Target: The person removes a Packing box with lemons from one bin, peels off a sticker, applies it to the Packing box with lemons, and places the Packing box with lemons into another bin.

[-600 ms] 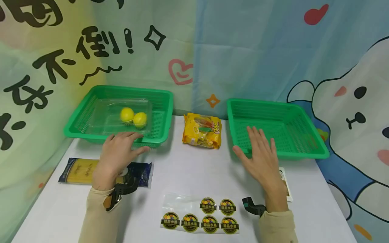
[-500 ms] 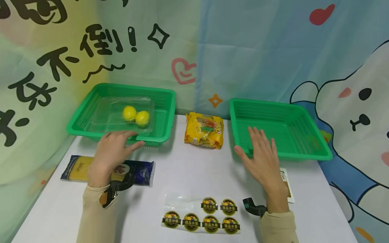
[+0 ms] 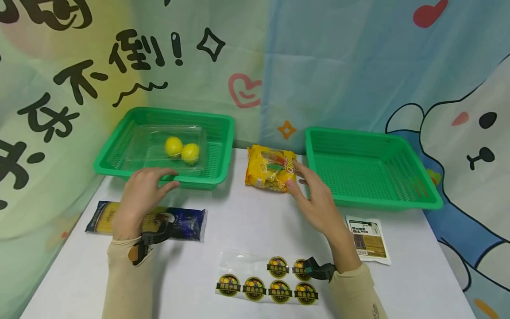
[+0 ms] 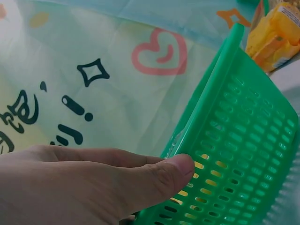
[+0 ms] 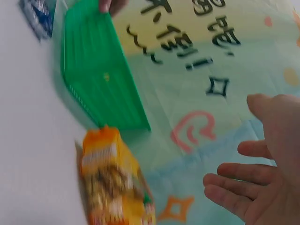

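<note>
At the front rim of the left green plastic basket (image 3: 223, 146) is my left hand (image 3: 137, 197). In the left wrist view its thumb (image 4: 180, 166) lies on the perforated outer wall and the fingers pass behind the rim, so it pinches the basket edge. Inside that basket is a clear plastic box (image 3: 145, 146) with two yellow balls, perhaps lemons (image 3: 190, 153). My right hand (image 3: 316, 201), fingers spread and holding nothing, is at the right side of a yellow snack packet (image 3: 268, 170). The right wrist view shows its fingers apart from the packet (image 5: 115, 183).
A second green basket (image 3: 370, 166) stands at the back right. A blue and yellow pasta packet (image 3: 185, 223) lies under the left forearm. A sheet of round stickers (image 3: 243, 261) is at the front, and a small white and brown pouch (image 3: 370, 241) lies to the right.
My right hand has moved left from the right basket to the snack packet, uncovering the pouch. My left hand has shifted slightly back and left onto the left basket's rim. The camera view drifted.
</note>
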`<control>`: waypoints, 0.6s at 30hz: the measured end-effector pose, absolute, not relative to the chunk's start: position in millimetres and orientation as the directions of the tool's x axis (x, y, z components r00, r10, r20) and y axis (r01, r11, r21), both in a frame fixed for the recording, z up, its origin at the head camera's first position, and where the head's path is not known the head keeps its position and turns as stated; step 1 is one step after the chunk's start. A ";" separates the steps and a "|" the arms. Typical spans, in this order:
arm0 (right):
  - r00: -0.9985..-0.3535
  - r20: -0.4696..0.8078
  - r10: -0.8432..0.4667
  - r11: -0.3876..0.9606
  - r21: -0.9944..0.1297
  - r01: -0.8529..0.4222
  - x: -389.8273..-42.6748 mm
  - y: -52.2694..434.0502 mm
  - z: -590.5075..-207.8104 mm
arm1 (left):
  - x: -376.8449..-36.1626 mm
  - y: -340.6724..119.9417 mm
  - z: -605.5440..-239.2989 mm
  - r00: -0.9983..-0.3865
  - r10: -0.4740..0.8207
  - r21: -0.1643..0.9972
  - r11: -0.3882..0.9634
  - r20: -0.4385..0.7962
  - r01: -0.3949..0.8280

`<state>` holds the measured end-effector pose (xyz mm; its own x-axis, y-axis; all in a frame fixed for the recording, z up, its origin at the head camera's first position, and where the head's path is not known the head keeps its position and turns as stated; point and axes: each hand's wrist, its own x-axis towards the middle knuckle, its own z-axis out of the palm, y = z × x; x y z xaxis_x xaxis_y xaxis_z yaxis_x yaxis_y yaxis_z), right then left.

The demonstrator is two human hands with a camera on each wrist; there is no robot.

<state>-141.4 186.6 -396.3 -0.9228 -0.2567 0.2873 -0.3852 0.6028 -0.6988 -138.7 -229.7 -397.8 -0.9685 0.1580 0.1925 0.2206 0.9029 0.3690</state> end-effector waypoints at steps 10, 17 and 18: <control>-0.902 0.224 -0.369 0.474 -0.789 -0.390 -186.0 115.7 -371.9 | -138.1 -234.1 -398.0 -0.973 0.152 0.364 0.908 0.175 0.207; -0.918 0.124 -0.376 0.472 -0.827 -0.305 -206.8 77.8 -367.1 | -138.1 -232.1 -397.8 -0.974 0.152 0.371 0.905 0.169 0.206; -0.920 0.110 -0.376 0.470 -0.833 -0.292 -208.7 72.7 -366.2 | -138.2 -231.7 -397.5 -0.973 0.155 0.373 0.904 0.170 0.208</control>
<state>-208.7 72.7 -366.2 -0.9200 -0.3764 0.1097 -0.2916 0.4698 -0.8332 -138.2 -231.7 -397.5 -0.9733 0.1545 0.1695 0.2085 0.9041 0.3729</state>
